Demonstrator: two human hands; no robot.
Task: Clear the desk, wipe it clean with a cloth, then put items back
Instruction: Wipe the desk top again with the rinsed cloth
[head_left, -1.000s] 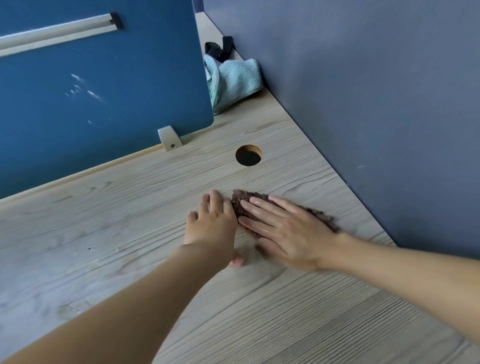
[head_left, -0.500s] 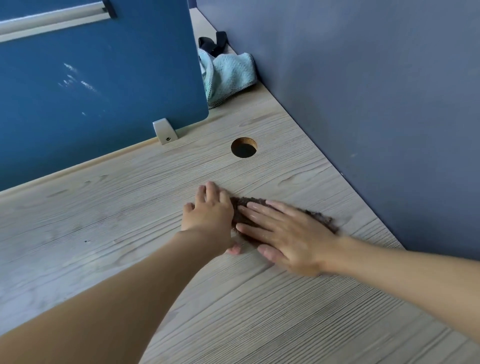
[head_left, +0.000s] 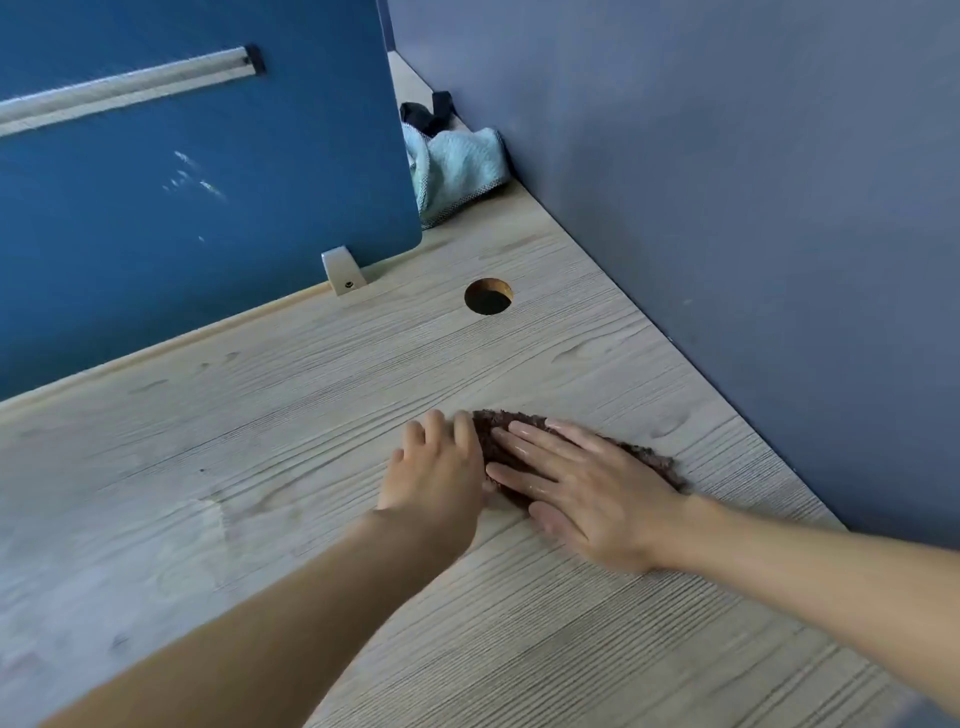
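Observation:
A brown fuzzy cloth (head_left: 647, 453) lies flat on the light wood-grain desk (head_left: 291, 405), near the grey wall on the right. My right hand (head_left: 582, 488) presses down on it with straight, spread fingers and covers most of it. My left hand (head_left: 436, 467) lies flat on the desk right beside the cloth's left edge, its fingers straight and touching that edge.
A round cable hole (head_left: 488, 296) opens in the desk behind the hands. A blue divider panel (head_left: 197, 171) on a grey bracket (head_left: 343, 270) stands along the back. A light teal towel (head_left: 457, 171) and something black (head_left: 428, 117) lie in the far corner. The grey wall (head_left: 727, 208) borders the right.
Both hands and the cloth have stayed together at nearly the same spot on the desk. The camera view has shifted slightly, showing more of the divider.

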